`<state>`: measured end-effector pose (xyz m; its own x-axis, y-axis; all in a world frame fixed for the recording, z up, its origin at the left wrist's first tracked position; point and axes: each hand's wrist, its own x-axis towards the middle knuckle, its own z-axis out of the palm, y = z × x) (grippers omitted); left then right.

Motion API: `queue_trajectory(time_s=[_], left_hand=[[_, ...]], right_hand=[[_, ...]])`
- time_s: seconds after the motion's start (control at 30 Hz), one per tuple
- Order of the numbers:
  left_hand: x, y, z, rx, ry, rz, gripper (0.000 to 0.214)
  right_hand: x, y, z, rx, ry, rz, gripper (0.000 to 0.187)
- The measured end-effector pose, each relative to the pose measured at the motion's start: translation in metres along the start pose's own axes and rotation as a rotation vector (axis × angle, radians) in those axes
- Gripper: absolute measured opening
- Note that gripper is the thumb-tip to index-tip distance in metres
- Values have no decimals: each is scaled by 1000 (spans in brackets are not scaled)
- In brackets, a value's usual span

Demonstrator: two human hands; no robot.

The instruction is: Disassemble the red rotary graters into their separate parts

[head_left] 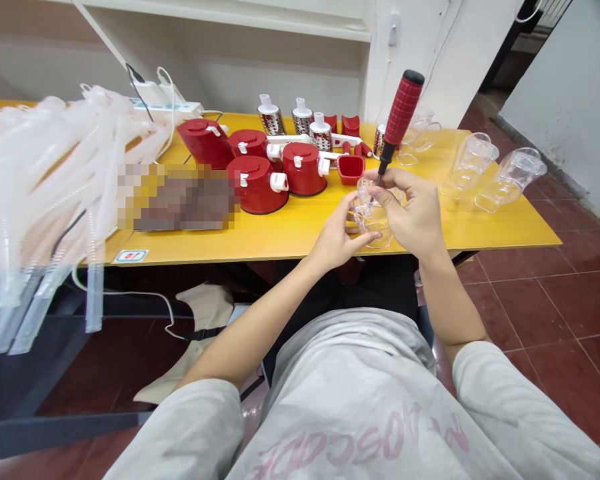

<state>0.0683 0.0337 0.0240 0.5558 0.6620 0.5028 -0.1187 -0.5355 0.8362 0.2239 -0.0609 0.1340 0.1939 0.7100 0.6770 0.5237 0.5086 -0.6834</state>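
My right hand [405, 210] grips a red-handled screwdriver [401, 112] upright, its dark shaft pointing down at a clear plastic cup-shaped part [373, 223]. My left hand [336, 239] holds that part from the near side, with the fingertips against its lower edge. The part sits just above the yellow tabletop [300, 237], and the fingers of both hands hide some of it. The screwdriver's tip sits at the part's upper rim, behind my right fingers, so the exact contact cannot be seen.
Red lidded containers [255, 177], steel grater drums [271, 115] and a small red cup [351, 169] stand at the back. Clear plastic jugs [510, 180] lie to the right. Bundled plastic sleeves [40, 180] hang over the left, beside a pixelated patch [177, 197].
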Motion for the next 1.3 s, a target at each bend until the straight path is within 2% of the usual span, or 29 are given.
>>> queue_trajectory(time_s=[0.23,0.47,0.83,1.07,1.3], left_hand=[[0,1,-1,0,-8,-9,104],[0,2,-1,-4,-4,-16,103],[0,3,0,-13,-7,-19,103],[1,3,-1,-10,-15,-27,105],[0,4,-1,-1,-11,-17,102]], right_hand=[[2,0,-2,-22,-45,23,40],[6,0,1,-35,11,-4,46],[5,4,-2,-27,-23,3,45],[4,-2,-6,-16,-66,-15,41],[8,-4,-4,-51,-1,-48,42]])
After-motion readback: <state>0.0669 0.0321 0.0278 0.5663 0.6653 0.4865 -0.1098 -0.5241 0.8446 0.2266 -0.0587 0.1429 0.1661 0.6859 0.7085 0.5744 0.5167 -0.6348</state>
